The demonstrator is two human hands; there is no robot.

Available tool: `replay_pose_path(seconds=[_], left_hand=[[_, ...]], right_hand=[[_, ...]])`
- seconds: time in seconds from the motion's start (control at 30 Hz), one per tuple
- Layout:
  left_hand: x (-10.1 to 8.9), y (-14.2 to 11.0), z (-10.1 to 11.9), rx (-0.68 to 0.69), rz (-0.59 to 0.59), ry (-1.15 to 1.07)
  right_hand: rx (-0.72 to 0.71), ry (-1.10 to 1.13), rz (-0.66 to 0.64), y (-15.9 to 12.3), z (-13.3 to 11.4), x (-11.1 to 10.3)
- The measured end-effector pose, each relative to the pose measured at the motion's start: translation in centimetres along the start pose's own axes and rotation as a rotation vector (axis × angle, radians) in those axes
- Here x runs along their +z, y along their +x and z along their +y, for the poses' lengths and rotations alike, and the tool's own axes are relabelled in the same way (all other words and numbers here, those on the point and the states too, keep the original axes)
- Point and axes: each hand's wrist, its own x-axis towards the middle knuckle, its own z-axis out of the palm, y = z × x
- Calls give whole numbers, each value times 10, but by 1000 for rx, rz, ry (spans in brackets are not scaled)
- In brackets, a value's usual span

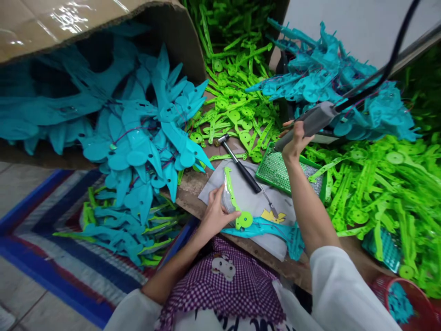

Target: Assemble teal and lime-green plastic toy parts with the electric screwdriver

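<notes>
hands working on a green plastic strip at a crowded bench

teal plastic shapes are spilling from a cardboard box at the left. the left hand is pinching the green strip against the grey cloth. a hammer is lying just beyond. the right hand is wrapping closed around a grey corded tool over a green tray.

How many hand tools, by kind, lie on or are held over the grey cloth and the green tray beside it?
Hammer lying on the grey cloth: 1
Small screwdriver lying on the cloth: 1
Grey corded tool in the right hand, over the green tray: 1
Total: 3
The left hand holds a green plastic strip, not a tool.
</notes>
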Motion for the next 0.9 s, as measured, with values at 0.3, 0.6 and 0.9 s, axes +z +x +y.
replay_pose_path(seconds=[0.3,0.6,0.9], left_hand=[[4,0,-2,19,33,38],[5,2,-3,-14,24,32],[7,2,-8,63,61,26]], right_hand=[[11,180,-191,-81,-85,-7],[239,156,-650,-159,-65,4],[302,153,-657,-158,-80,20]])
